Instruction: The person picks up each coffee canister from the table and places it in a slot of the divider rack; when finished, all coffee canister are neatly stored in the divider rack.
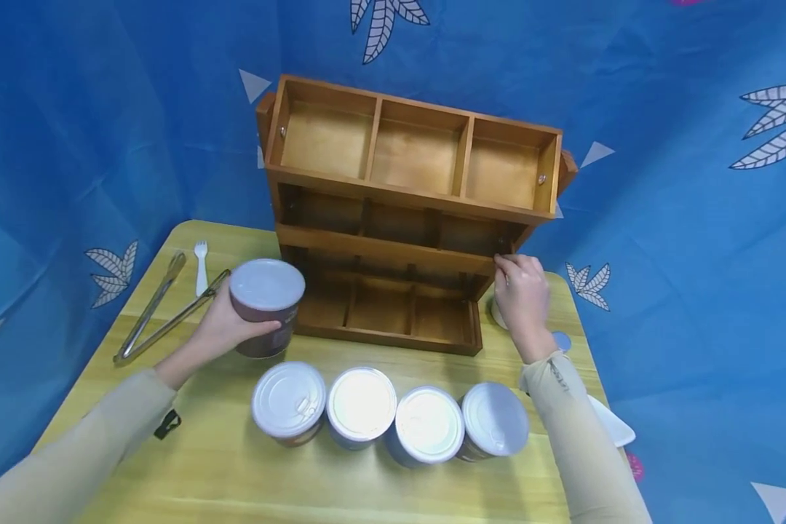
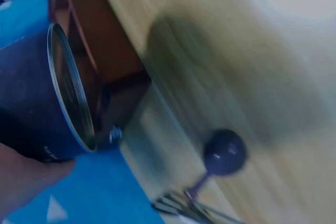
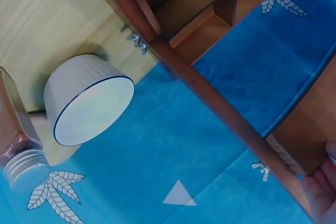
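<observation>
My left hand [image 1: 227, 320] grips a large dark can [image 1: 262, 313] with a pale lid, raised beside the left end of the wooden tiered rack [image 1: 413, 191]. In the left wrist view the can's [image 2: 31, 93] metal-rimmed bottom shows, with the thumb against its side. My right hand [image 1: 524, 295] holds the right end of the rack's middle tier; in the right wrist view, its fingers [image 3: 321, 182] pinch the wooden edge. Several lidded cans stand in a row in front of the rack, among them a left-hand can [image 1: 290, 399] and a right-hand can [image 1: 495, 418].
Metal tongs [image 1: 145, 327] and a white fork [image 1: 201, 266] lie at the table's left. A dark scoop-like thing [image 2: 224, 151] shows in the left wrist view. Right of the rack are a white bowl [image 3: 89, 98] and a capped bottle [image 3: 21, 145]. Blue cloth [image 1: 681, 218] hangs behind.
</observation>
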Demonstrator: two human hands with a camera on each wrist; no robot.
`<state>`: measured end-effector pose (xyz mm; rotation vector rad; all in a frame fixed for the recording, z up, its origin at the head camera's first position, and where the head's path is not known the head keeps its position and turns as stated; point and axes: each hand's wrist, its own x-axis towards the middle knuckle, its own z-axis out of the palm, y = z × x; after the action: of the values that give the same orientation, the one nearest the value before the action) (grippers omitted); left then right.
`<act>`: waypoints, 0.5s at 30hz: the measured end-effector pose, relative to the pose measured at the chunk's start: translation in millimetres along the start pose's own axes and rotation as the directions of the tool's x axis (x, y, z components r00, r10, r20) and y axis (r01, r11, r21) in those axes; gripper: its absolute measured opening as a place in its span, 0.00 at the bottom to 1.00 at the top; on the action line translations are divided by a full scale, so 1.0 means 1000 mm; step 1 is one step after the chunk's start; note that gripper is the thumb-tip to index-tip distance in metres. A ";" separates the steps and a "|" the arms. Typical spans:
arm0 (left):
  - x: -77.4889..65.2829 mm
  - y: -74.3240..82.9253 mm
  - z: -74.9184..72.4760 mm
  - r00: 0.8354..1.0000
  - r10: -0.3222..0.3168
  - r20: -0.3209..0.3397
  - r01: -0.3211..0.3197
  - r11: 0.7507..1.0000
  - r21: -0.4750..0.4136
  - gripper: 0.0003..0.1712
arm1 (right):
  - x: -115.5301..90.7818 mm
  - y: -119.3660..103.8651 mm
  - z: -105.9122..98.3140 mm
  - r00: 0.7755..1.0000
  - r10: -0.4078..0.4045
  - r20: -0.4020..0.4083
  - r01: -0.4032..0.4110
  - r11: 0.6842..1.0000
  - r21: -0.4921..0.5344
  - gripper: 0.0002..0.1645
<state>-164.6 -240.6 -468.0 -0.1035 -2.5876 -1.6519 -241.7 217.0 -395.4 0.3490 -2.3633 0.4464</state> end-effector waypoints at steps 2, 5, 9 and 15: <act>0.013 0.000 0.010 0.998 -0.010 0.067 0.009 1.000 0.019 0.62 | -0.002 -0.001 0.001 1.000 0.003 0.006 -0.003 1.000 0.001 0.10; 0.029 -0.001 0.025 0.990 -0.030 0.140 0.028 0.999 0.017 0.61 | -0.004 -0.001 0.002 1.000 0.005 0.005 -0.005 1.000 0.000 0.10; 0.047 0.001 0.043 0.982 -0.023 0.187 0.030 0.999 -0.036 0.58 | -0.004 0.001 0.001 1.000 0.003 0.003 -0.003 1.000 -0.004 0.10; 0.073 0.001 0.061 0.987 -0.025 0.157 0.034 0.998 -0.051 0.58 | 0.000 0.003 -0.002 1.000 -0.007 -0.005 0.007 1.000 -0.017 0.10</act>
<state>-238.7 -183.8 -485.8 -0.2065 -2.6688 -1.7924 -241.8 220.7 -394.8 0.3481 -2.3587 0.4233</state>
